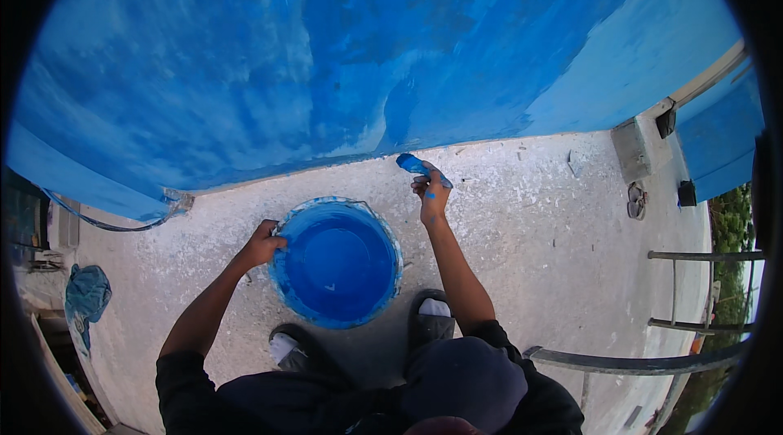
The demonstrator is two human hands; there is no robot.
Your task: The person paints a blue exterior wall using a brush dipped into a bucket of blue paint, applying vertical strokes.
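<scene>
My left hand (263, 244) is closed on the left rim of a large round bucket (390, 231), which is smeared with blue. Blue paint (336, 259) lies inside it. To the right of the bucket and farther forward, my right hand (435, 194) grips a paintbrush (414, 163) covered in blue paint. The bristles point toward the foot of the wall and look apart from it. Ahead stands the wall (351, 43), coated unevenly in darker and lighter blue, with a paler area at the right.
My feet in dark sandals (431, 304) stand just behind the bucket. The pale floor (530, 223) is speckled with paint. Metal railings (636, 361) rise at the right. A pair of sandals (636, 201) lies near the step (630, 151), and a teal cloth (87, 296) at the left.
</scene>
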